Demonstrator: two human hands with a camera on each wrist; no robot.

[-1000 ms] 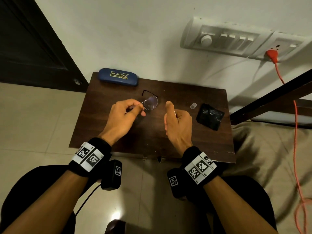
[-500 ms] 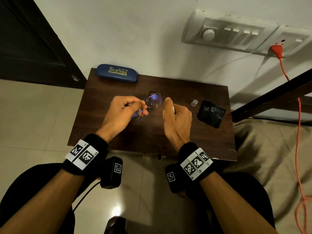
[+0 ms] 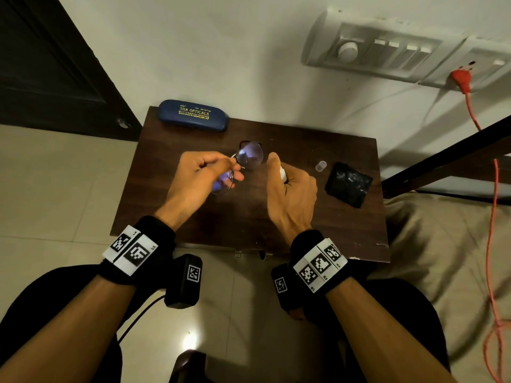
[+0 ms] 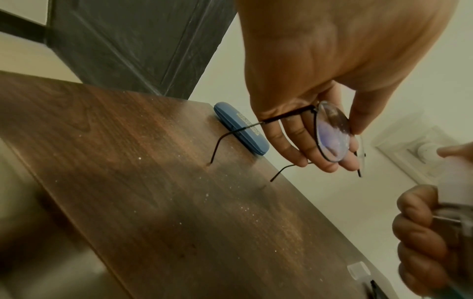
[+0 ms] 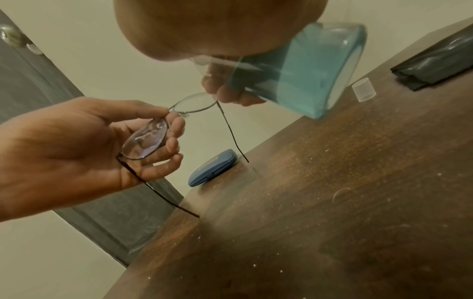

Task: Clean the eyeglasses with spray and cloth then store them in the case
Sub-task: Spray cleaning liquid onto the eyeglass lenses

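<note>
The thin dark wire-framed eyeglasses (image 3: 243, 164) with round clear lenses were held above the centre of the dark wood-grain tabletop (image 3: 221, 217), arms unfolded and pointing down toward it. The left hand (image 3: 199, 178) formed the grip on them, thumb and fingers pinching the frame near one lens. The right hand (image 3: 290, 194) was curled around the clear plastic spray bottle of blue liquid (image 5: 302, 68), its white nozzle (image 3: 282, 174) just beside the far lens.

The step in hand appeared to be spraying. For a good result, the nozzle should face the lens squarely from near, not touching, and each lens should receive a light mist on both faces. The pinch should stay on the frame, off the glass.

The black folded cloth (image 3: 348, 183) lay at the right of the frame beside the small clear cap (image 3: 320, 165). The closed blue hard case (image 3: 193, 116) with gold lettering sat at the upper left tabletop edge.
</note>
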